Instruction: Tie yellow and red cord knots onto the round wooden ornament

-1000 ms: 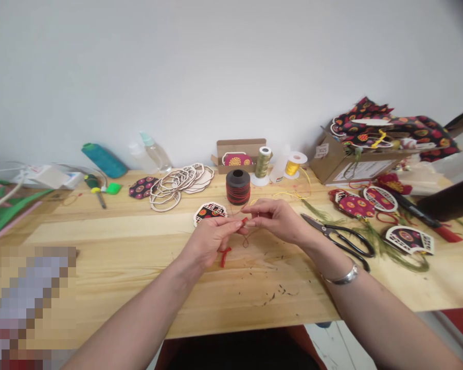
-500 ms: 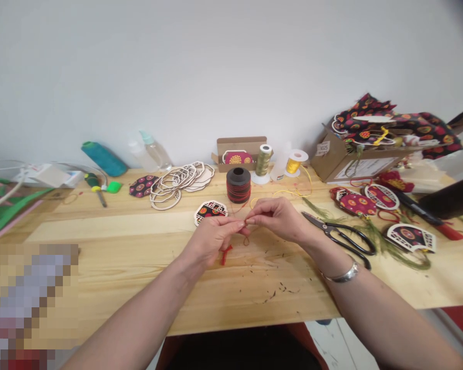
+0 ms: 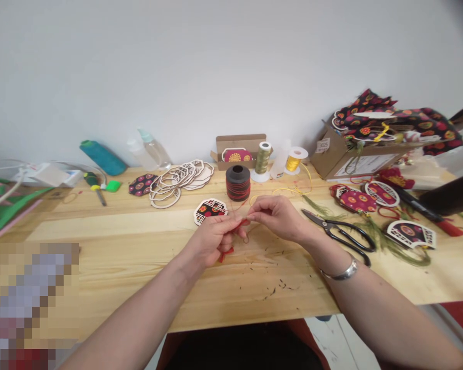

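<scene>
Left hand: pinching red strip, nearside of thread spool
Right hand: narrow pinch; contents unclear
Change: strip more exposed, likely easier handling

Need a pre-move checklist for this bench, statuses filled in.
1. Left hand holding red strip: ok
2. Right hand pinched shut, fingertips by the left's: ok
3. Thread between the fingers knot-free: cannot tell
4. Red-and-black spool upright: ok
5. Scissors on the table, right of the right hand: ok
6. Tabletop free of scraps: not ok, dark bits near the hands
</scene>
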Demonstrator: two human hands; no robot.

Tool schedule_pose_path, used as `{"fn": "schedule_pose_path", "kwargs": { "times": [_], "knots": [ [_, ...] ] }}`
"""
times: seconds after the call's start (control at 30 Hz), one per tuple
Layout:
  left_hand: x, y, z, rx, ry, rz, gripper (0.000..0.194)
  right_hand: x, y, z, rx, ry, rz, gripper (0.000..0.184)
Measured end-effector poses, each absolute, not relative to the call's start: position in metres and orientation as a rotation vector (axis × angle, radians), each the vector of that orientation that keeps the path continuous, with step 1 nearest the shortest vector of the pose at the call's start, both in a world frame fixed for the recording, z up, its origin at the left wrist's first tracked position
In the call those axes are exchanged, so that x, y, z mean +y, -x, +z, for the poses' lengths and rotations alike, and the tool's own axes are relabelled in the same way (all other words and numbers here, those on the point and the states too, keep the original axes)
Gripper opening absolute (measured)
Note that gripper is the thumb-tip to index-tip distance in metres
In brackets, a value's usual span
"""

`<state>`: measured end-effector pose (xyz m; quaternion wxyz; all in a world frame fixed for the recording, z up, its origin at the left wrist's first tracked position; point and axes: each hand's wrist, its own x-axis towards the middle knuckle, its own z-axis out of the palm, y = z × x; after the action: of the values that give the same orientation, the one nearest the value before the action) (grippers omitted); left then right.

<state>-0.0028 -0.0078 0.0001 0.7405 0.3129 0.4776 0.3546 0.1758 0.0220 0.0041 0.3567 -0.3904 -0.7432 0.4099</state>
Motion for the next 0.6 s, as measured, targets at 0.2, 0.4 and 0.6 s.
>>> {"fn": "schedule_pose_path", "kwargs": {
  "times": [0.2,0.4,0.6],
  "knots": [
    [-0.0050,0.0031,0.0000,0.996,-0.629,0.712,0.017,0.0219,-0.1764,0.0044,-1.943,1.006,1.042,0.014],
    [-0.0061,0.0050,0.0014,0.997,-0.603,0.710,0.018,0.0219,-0.1766,0.0043,-1.968,0.931,1.014,0.014],
    [-0.0058,0.0050,0.0011,0.988,-0.570,0.688,0.017,0.0222,-0.1762,0.0043,-1.973,0.900,0.976,0.014]
  ]
}}
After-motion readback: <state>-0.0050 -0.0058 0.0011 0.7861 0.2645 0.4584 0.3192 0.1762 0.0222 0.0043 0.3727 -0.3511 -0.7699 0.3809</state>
